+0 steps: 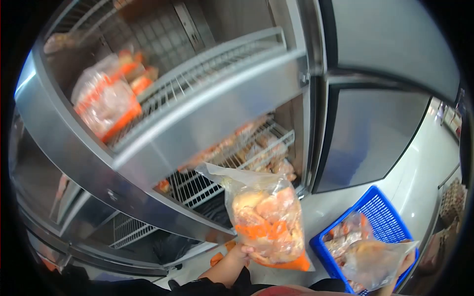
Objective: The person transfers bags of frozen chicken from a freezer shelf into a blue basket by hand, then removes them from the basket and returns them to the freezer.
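Left forearm (219, 272): bare, rising from the lower edge, angled up and to the right.
Left hand (242, 251): bare, closed in a grip, thumb showing at the front, the other fingers mostly hidden.
Right forearm (388, 290): only a short bare stretch visible, at the lower right.
Right hand (409, 258): bare, gripping, raised, well apart from the left, partly hidden.

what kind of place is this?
Probably a grocery shop or its cold-storage area: an open steel refrigerator with wire shelves, bags of what looks like raw meat on them, and a blue plastic basket on the floor holding more bags.
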Demonstrator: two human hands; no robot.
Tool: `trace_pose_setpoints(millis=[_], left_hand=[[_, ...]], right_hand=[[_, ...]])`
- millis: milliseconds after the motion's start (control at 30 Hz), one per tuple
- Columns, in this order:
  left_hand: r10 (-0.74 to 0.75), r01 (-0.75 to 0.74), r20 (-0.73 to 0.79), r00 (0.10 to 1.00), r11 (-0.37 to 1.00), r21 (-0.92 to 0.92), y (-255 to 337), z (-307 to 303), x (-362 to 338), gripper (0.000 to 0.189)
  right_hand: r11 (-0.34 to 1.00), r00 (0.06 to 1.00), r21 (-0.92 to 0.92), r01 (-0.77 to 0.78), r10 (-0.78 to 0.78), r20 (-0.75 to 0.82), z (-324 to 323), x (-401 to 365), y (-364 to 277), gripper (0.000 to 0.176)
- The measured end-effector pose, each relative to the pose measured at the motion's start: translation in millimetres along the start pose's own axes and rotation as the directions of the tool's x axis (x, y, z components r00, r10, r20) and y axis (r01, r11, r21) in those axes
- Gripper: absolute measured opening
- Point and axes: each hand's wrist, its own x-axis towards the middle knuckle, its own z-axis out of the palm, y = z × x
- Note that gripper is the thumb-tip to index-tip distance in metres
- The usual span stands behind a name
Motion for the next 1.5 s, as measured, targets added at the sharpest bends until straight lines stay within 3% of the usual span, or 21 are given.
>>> trace_pose_setpoints(millis=[67, 100, 267, 333, 400, 500, 700, 800, 833, 867, 933, 967, 1000, 1067, 1167, 1233, 1300, 1333, 1400, 1433, 1500], left_hand=[[0.054, -0.054, 0.014, 0.998, 0.998, 0.011, 52.0, 47.1, -11.6, 0.061], [0.087, -0.088, 0.021, 0.996, 0.996, 0.022, 77.3, 76.6, -18.0, 0.060], [0.256, -0.259, 0.063, 0.965, 0.965, 0.046, 207.2, 228.9, -58.1, 0.060], [0.328, -0.331, 0.066, 0.942, 0.942, 0.053, 255.0, 296.2, -61.7, 0.059], [0.418, -0.420, 0.047, 0.907, 0.906, 0.048, 298.2, 360.7, -53.2, 0.055], [0.387, -0.381, -0.025, 0.922, 0.916, 0.122, 362.9, 401.3, -15.9, 0.055], [0.533, -0.471, -0.181, 0.827, 0.831, 0.296, 447.3, 364.5, 114.6, 0.049], [0.504, -0.446, -0.120, 0.855, 0.834, 0.323, 482.9, 317.2, 194.1, 0.047], [0.477, -0.438, -0.085, 0.875, 0.854, 0.282, 496.0, 274.8, 243.4, 0.049], [0.480, -0.432, -0.125, 0.868, 0.856, 0.283, 505.0, 259.8, 270.3, 0.050], [0.519, -0.430, -0.264, 0.813, 0.841, 0.328, 515.7, 247.1, 305.1, 0.053], [0.475, -0.402, -0.233, 0.849, 0.865, 0.299, 522.7, 233.6, 324.7, 0.055], [0.431, -0.373, -0.190, 0.882, 0.886, 0.277, 529.2, 224.8, 348.8, 0.056], [0.401, -0.366, -0.119, 0.908, 0.900, 0.238, 539.4, 252.2, 349.3, 0.057], [0.439, -0.291, -0.247, 0.864, 0.835, 0.467, 568.1, 206.4, 434.9, 0.062], [0.629, -0.192, -0.150, 0.763, 0.442, 0.876, 589.3, 202.0, 443.9, 0.064], [0.672, -0.038, -0.009, 0.740, 0.055, 0.998, 587.4, 230.6, 405.8, 0.064], [0.656, 0.005, 0.072, 0.751, -0.114, 0.993, 580.1, 242.7, 384.4, 0.064], [0.573, 0.009, 0.230, 0.787, -0.382, 0.924, 558.2, 253.0, 351.8, 0.064], [0.540, 0.005, 0.295, 0.788, -0.485, 0.874, 546.7, 252.6, 342.7, 0.064], [0.511, -0.019, 0.415, 0.753, -0.614, 0.789, 537.2, 242.0, 346.7, 0.065]], right_hand=[[0.983, 0.990, -0.123, 0.139, -0.138, 0.017, 14.3, 15.8, -45.3, 0.026], [0.914, 0.959, -0.292, 0.282, -0.267, 0.089, 17.0, 29.5, -71.5, 0.027], [0.731, 0.828, -0.398, 0.555, -0.437, 0.353, 9.9, 60.4, -187.0, 0.020], [0.746, 0.829, -0.403, 0.530, -0.356, 0.432, -8.3, 79.4, -217.0, 0.017], [0.801, 0.879, -0.410, 0.436, -0.280, 0.387, -27.0, 93.4, -243.9, 0.016], [0.821, 0.923, -0.446, 0.355, -0.232, 0.308, -42.5, 108.6, -278.5, 0.017], [0.697, 0.942, -0.637, 0.328, -0.190, 0.277, -61.4, 120.3, -274.0, 0.024], [0.628, 0.968, -0.739, 0.244, -0.210, 0.141, -61.4, 115.8, -261.4, 0.025], [0.593, 0.972, -0.780, 0.201, -0.222, 0.081, -59.7, 114.6, -260.4, 0.027], [0.616, 0.974, -0.777, 0.134, -0.225, -0.010, -54.0, 114.7, -261.3, 0.029], [0.427, 0.935, -0.897, 0.113, -0.350, -0.049, -5.0, 120.1, -315.6, 0.036], [0.384, 0.931, -0.921, 0.068, -0.356, -0.079, 8.3, 124.0, -324.0, 0.037], [0.376, 0.935, -0.926, 0.034, -0.340, -0.103, 21.7, 127.8, -332.8, 0.029], [0.539, 0.888, -0.840, 0.069, -0.417, -0.195, 32.2, 131.4, -304.2, 0.030], [0.560, 0.942, -0.829, -0.022, -0.265, -0.205, 56.8, 122.3, -292.4, 0.029], [0.584, 0.962, -0.811, -0.034, -0.200, -0.184, 71.6, 121.8, -282.3, 0.029], [0.599, 0.961, -0.800, 0.012, -0.227, -0.156, 100.1, 126.1, -290.8, 0.029], [0.585, 0.951, -0.811, 0.031, -0.267, -0.157, 104.5, 127.0, -281.2, 0.029], [0.687, 0.968, -0.714, -0.135, -0.064, -0.244, 111.6, 124.4, -275.0, 0.026], [0.635, 0.972, -0.768, -0.081, -0.118, -0.201, 104.1, 121.7, -255.9, 0.027], [0.678, 0.982, -0.732, -0.065, -0.085, -0.166, 131.4, 132.6, -271.0, 0.025]])
